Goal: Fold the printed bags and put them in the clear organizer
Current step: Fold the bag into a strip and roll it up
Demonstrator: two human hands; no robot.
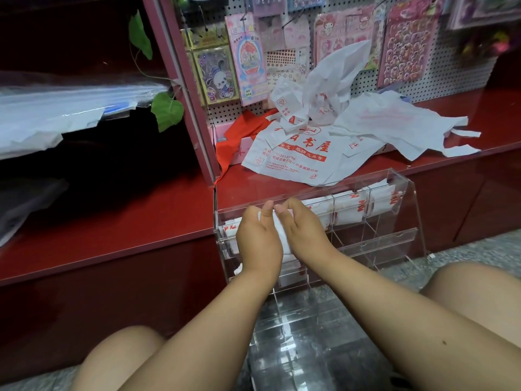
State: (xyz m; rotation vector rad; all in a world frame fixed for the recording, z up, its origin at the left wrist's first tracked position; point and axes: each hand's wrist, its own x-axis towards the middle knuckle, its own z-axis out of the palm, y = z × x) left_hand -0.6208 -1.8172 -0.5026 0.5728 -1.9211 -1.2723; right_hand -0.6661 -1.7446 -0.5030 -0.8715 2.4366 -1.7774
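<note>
- Left hand (258, 238) and right hand (300, 230): both grasp one folded white bag (280, 235), pinched between them.
- Bag position: over the clear organizer's (406, 198) upper left compartment.
- Unfolded printed bags (287, 153): heaped on the red shelf (112, 230) behind.

White bags with red print (293, 153) lie crumpled on the red shelf behind the clear organizer (406, 204), whose upper compartments hold folded bags (349, 210).
</note>
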